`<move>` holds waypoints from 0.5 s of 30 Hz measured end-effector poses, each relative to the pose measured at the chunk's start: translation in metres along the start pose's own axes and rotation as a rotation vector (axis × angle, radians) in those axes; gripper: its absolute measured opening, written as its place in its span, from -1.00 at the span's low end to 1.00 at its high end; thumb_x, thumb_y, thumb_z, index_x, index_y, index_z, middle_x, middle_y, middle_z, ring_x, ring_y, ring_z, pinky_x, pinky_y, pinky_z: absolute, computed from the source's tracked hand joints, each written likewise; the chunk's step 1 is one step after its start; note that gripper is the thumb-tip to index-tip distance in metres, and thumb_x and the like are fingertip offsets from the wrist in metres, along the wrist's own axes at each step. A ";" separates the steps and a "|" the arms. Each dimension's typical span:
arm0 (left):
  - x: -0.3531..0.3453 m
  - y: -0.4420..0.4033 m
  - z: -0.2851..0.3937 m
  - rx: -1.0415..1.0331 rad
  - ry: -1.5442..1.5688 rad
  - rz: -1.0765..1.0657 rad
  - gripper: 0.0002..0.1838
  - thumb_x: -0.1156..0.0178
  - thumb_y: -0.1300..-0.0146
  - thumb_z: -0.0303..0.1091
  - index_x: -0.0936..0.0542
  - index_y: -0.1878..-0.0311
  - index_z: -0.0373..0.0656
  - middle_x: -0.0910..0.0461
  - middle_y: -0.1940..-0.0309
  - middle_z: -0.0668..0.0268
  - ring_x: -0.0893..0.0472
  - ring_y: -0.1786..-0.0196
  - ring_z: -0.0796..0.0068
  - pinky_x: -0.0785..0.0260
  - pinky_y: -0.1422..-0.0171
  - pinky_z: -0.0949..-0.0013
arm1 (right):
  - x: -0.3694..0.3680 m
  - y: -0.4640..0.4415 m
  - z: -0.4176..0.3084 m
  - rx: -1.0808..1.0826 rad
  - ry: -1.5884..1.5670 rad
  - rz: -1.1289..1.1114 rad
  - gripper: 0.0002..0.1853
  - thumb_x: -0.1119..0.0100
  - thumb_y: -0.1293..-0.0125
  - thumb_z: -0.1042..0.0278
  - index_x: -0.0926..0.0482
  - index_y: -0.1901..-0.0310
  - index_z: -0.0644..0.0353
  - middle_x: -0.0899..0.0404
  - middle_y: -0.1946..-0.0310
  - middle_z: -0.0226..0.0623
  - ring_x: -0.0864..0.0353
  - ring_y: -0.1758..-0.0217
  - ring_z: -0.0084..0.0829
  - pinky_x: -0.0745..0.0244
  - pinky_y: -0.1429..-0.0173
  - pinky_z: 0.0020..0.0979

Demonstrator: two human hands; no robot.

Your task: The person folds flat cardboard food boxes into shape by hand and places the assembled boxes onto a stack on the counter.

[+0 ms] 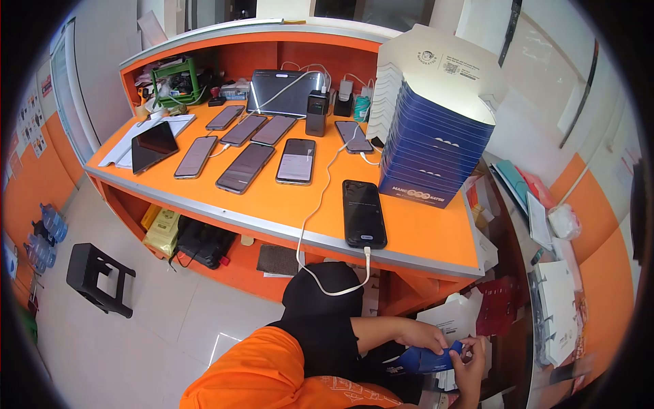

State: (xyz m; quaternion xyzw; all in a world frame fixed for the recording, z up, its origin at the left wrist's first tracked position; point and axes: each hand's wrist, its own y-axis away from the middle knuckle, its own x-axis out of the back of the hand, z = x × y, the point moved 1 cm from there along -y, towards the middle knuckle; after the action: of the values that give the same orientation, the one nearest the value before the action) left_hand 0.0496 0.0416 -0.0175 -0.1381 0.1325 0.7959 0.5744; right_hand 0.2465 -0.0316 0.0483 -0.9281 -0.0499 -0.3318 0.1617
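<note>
Low at the right, beside the orange desk, my left hand grips the near edge of a blue and white cardboard food box. My right hand pinches the same box at its right corner, with thumb and fingers closed on the blue flap. Part of the box is hidden by my hands and dark clothing. On the desk above stands a tall nested stack of blue food boxes with their white lids raised. Just left of it lies a black phone with a white cable plugged into its lower end.
Several more phones and a tablet rest on the orange desk. A laptop and a green basket stand at the back. White flat cartons fill the right shelf. A black stool stands left on the floor.
</note>
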 end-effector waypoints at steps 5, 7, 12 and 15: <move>-0.003 0.006 0.003 -0.066 -0.136 0.044 -0.65 -0.17 -0.50 -0.29 -0.65 -0.21 -0.27 -0.71 0.05 0.41 -0.59 0.04 0.65 -0.45 -0.13 0.46 | 0.004 0.001 0.008 -0.087 -0.094 -0.017 -0.60 -0.53 -0.06 0.55 -0.54 0.09 0.21 -0.35 0.21 -0.39 -0.39 0.29 -0.56 -0.53 0.25 -0.53; -0.005 0.011 0.007 -0.048 -0.093 0.059 -0.61 -0.20 -0.50 -0.22 -0.65 -0.21 -0.30 -0.71 0.03 0.38 -0.58 0.02 0.64 -0.43 -0.16 0.46 | 0.010 0.001 0.002 -0.088 -0.060 0.002 -0.62 -0.56 -0.06 0.49 -0.55 0.12 0.22 -0.35 0.25 -0.39 -0.40 0.32 -0.54 -0.52 0.28 -0.50; -0.007 0.016 0.017 0.001 -0.050 0.091 -0.62 -0.20 -0.51 -0.29 -0.62 -0.27 -0.29 -0.69 -0.07 0.33 -0.61 -0.06 0.62 -0.45 -0.24 0.47 | 0.023 -0.004 0.000 -0.039 -0.101 -0.087 -0.75 -0.45 -0.22 0.51 -0.63 0.09 0.24 -0.41 0.24 -0.39 -0.41 0.22 -0.52 -0.39 0.12 -0.51; -0.007 0.020 0.020 0.058 -0.078 0.095 -0.60 -0.19 -0.52 -0.31 -0.59 -0.32 -0.28 -0.69 -0.11 0.31 -0.61 -0.08 0.62 -0.45 -0.25 0.48 | 0.019 -0.005 -0.014 -0.090 -0.211 -0.071 -0.76 -0.42 -0.23 0.57 -0.64 0.07 0.24 -0.40 0.23 -0.44 -0.38 0.24 -0.58 -0.37 0.19 -0.54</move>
State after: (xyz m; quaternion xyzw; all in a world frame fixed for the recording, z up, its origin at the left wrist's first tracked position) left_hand 0.0319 0.0366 0.0047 -0.0835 0.1395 0.8228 0.5446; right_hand 0.2522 -0.0321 0.0721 -0.9618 -0.0845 -0.2395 0.1017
